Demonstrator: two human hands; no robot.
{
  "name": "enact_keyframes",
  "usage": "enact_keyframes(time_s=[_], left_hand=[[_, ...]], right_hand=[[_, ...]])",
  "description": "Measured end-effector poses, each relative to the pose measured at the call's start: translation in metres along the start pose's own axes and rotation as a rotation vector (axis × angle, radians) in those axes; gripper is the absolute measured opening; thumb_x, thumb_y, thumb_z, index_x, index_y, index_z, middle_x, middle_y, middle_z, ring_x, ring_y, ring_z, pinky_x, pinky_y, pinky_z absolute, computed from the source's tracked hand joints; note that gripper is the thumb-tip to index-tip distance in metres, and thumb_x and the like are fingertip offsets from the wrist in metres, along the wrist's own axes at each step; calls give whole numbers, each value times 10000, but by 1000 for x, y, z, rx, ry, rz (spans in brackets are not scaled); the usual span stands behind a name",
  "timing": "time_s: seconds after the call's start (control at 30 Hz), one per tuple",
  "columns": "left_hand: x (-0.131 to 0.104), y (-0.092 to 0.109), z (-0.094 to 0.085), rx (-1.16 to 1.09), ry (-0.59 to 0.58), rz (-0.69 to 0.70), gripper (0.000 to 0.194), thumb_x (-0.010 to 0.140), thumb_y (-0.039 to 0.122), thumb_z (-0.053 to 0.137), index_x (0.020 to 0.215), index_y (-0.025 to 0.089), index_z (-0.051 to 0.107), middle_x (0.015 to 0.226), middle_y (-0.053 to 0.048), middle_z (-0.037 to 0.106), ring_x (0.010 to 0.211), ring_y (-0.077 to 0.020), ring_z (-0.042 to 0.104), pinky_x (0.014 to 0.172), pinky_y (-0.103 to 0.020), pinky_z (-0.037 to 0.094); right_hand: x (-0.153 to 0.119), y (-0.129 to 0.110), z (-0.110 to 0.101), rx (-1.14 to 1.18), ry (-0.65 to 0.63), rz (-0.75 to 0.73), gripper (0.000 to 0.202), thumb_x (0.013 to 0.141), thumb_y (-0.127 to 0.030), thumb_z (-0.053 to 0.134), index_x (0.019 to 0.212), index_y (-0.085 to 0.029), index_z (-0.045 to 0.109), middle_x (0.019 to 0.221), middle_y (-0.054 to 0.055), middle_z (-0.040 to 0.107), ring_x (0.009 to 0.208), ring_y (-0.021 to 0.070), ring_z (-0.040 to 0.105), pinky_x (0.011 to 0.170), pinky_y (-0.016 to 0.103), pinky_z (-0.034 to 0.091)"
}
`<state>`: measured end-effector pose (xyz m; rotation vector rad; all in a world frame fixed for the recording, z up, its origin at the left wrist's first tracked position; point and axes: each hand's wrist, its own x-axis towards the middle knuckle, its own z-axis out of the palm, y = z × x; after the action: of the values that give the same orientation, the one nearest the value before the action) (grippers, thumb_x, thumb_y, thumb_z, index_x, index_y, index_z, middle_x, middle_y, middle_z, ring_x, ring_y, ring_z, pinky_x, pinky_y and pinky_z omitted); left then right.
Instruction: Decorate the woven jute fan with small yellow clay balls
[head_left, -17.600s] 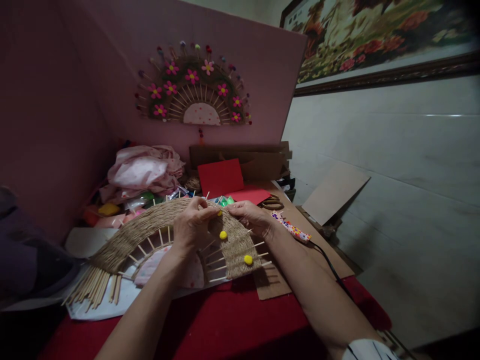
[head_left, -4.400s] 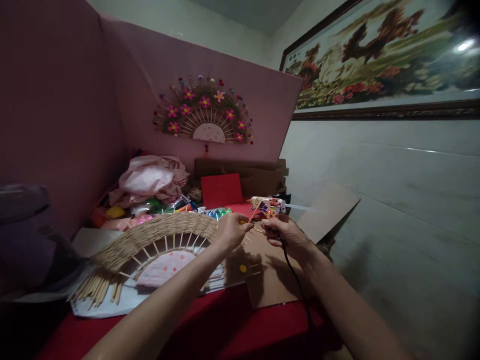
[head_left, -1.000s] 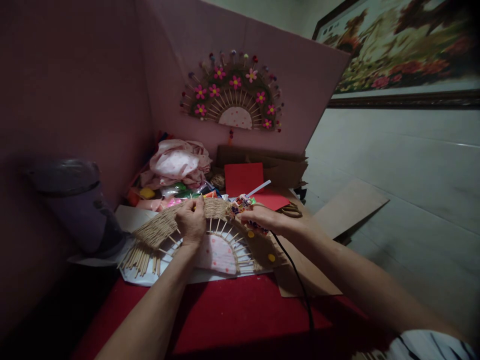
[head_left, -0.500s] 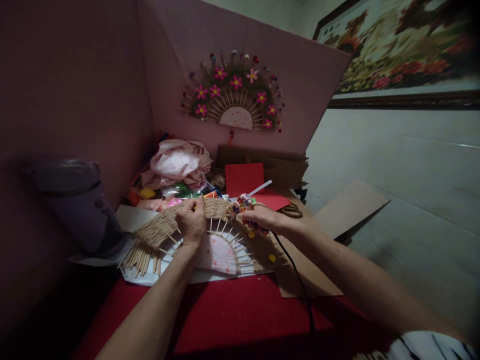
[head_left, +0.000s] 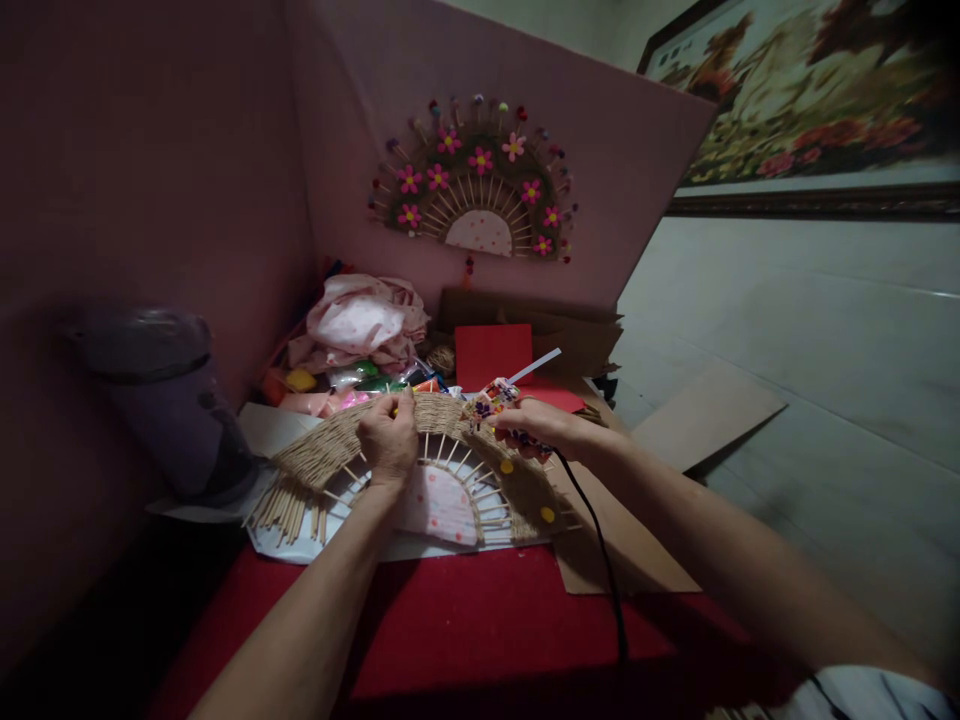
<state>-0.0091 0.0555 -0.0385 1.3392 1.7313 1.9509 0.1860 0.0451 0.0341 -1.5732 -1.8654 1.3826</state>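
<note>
My right hand (head_left: pixel 547 425) is wrapped round a glue gun (head_left: pixel 495 400) with a colourful patterned body. A whitish glue stick (head_left: pixel 536 365) juts up from its back, and a black cord (head_left: pixel 604 540) hangs down. The gun's nose is over the twine band of a half-round stick fan (head_left: pixel 337 437). Left of the gun, my left hand (head_left: pixel 388 435) is closed at the top of that band; a bit of yellow shows by the fingers, too small to name. Yellow round pieces (head_left: pixel 547 515) dot the fan's right side, and dotted cloth (head_left: pixel 442 505) covers its middle.
A lidded purple container (head_left: pixel 169 410) stands at the left. Crumpled pink cloth (head_left: pixel 364 320), a red card (head_left: pixel 493 355) and brown cardboard (head_left: pixel 615 555) lie around the fan. A finished flowered fan (head_left: pixel 480 190) hangs on the pink board behind. Red cloth (head_left: pixel 465 630) covers the table.
The glue gun and my right hand have tilted and shifted slightly, with the glue stick's end pointing further right. My left hand keeps its place on the fan. The whole view has shifted a little.
</note>
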Motion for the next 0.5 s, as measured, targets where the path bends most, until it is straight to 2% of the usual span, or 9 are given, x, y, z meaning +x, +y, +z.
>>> enact_keyframes(time_s=[0.5], left_hand=[[0,0,0,-16,2,2,345,783,416,534,574,161,634,524,3,557,520,-115,467,571,-240,358]], right_hand=[[3,2,6,-41,-15,4,245,765,-356,529,625,-163,473,507,-34,425,357,64,372,324,200,259]])
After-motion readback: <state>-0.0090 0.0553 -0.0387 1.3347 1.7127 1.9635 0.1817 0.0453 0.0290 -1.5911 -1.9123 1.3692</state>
